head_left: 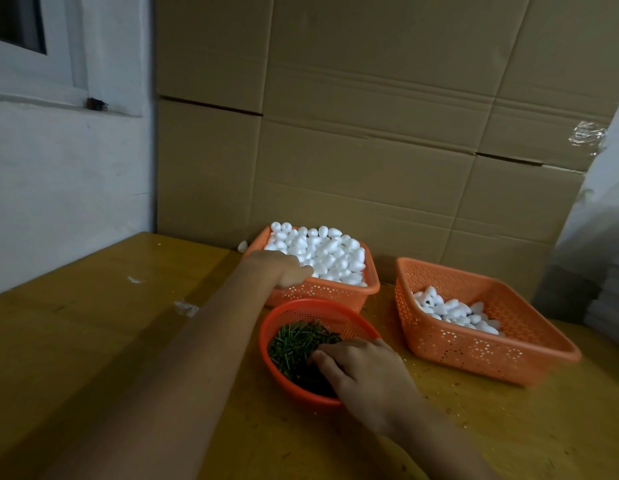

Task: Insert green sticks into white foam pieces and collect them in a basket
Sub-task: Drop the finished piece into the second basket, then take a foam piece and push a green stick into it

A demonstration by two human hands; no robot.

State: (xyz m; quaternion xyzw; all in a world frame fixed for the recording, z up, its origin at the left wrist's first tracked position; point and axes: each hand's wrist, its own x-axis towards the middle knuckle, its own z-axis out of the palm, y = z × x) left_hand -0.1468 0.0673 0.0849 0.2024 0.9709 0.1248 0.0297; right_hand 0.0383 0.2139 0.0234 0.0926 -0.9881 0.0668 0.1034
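Observation:
An orange square basket (335, 293) at the back is heaped with white egg-shaped foam pieces (323, 251). My left hand (282, 268) reaches over its near left rim, fingers curled down among the foam; what they hold is hidden. In front, a round red basket (283, 372) holds a pile of short green sticks (294, 344). My right hand (363, 372) lies over its right side, fingertips down in the sticks. To the right, a second orange basket (491, 355) holds some foam pieces (453, 311), a few with dark ends.
Everything stands on a yellow wooden table (110, 323). Cardboard boxes (370, 116) form a wall right behind the baskets. One loose foam piece (243, 246) lies behind the heaped basket. A white wall with a window frame is on the left, a stack of white things at the right edge.

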